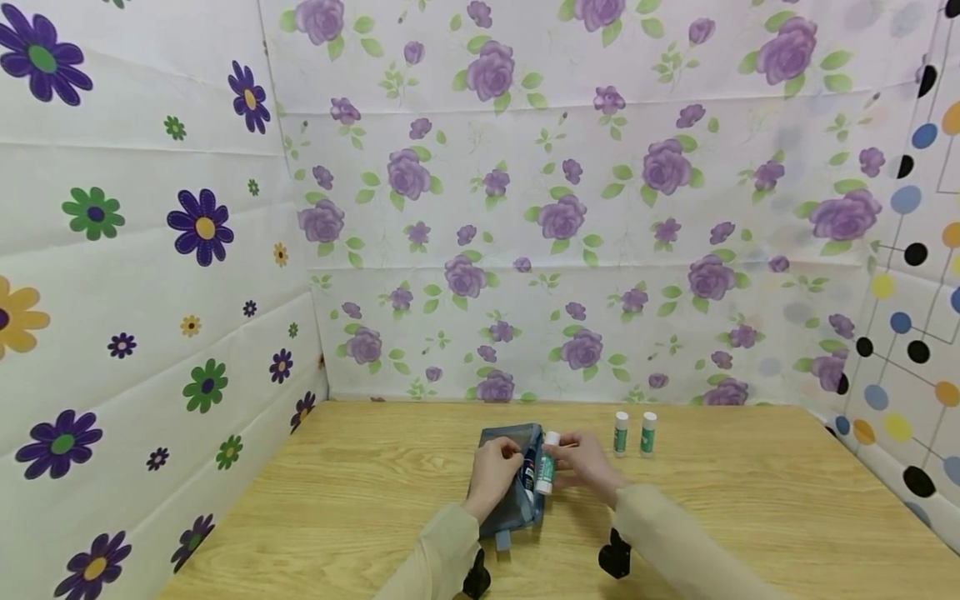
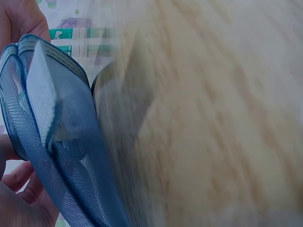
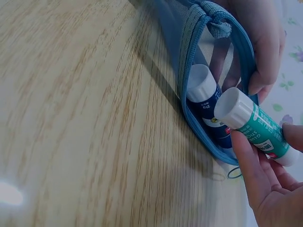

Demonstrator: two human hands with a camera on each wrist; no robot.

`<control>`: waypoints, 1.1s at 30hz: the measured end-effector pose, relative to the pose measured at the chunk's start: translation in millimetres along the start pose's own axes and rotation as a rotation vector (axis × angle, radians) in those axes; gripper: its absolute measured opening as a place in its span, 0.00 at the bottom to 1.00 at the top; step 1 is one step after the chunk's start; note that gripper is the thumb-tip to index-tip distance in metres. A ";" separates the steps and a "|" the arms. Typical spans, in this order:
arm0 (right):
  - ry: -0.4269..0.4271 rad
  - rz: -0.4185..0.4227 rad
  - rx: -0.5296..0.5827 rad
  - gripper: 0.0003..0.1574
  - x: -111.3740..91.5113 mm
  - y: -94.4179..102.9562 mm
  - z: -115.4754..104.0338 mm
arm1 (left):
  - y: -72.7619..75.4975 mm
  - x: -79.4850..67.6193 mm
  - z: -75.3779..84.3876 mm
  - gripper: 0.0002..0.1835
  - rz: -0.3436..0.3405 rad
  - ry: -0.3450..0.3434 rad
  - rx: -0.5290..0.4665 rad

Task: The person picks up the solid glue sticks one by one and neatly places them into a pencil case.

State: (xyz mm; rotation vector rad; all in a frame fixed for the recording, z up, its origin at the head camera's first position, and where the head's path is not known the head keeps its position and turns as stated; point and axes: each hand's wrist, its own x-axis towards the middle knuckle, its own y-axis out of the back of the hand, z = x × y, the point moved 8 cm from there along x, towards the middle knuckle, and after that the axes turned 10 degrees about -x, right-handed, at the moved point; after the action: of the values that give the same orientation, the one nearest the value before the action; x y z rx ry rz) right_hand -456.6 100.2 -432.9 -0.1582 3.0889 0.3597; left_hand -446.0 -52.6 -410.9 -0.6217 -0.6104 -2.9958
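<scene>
A blue mesh zip pouch (image 1: 513, 510) lies on the table, its zipped mouth gaping toward the right. My left hand (image 1: 495, 473) pinches the pouch's edge near that opening. Inside sits a dark blue glue stick (image 3: 208, 106) with a white cap, visible through the mouth in the right wrist view. Between thumb and fingers, my right hand (image 1: 588, 461) holds a green-and-white glue stick (image 3: 260, 127) tilted right at the opening. The left wrist view shows the pouch's mesh side (image 2: 90, 156) and a pale fabric tab (image 2: 42, 94).
Two more green glue sticks, one (image 1: 621, 434) beside the other (image 1: 648, 434), stand upright to the right of my right hand. The wooden table (image 1: 360, 492) ends at a flowered cloth wall (image 1: 450, 333) behind, with patterned cloth on both sides.
</scene>
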 end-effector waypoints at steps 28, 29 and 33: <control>-0.061 -0.024 -0.089 0.17 5.8 -8.1 7.6 | -0.2 1.0 0.1 0.05 -0.007 0.009 0.007; -0.063 -0.026 -0.089 0.16 6.2 -9.0 7.8 | -0.2 1.3 0.0 0.05 -0.007 0.011 0.008; -0.078 -0.021 -0.107 0.14 7.0 -11.6 8.3 | 0.3 2.6 -0.8 0.04 -0.002 0.017 0.014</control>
State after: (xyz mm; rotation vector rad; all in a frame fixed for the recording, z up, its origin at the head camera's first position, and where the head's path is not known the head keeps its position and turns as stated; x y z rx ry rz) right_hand -462.3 90.2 -443.9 -0.1749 2.9896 0.5172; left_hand -448.6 -53.0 -410.5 -0.5938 -0.6310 -2.9932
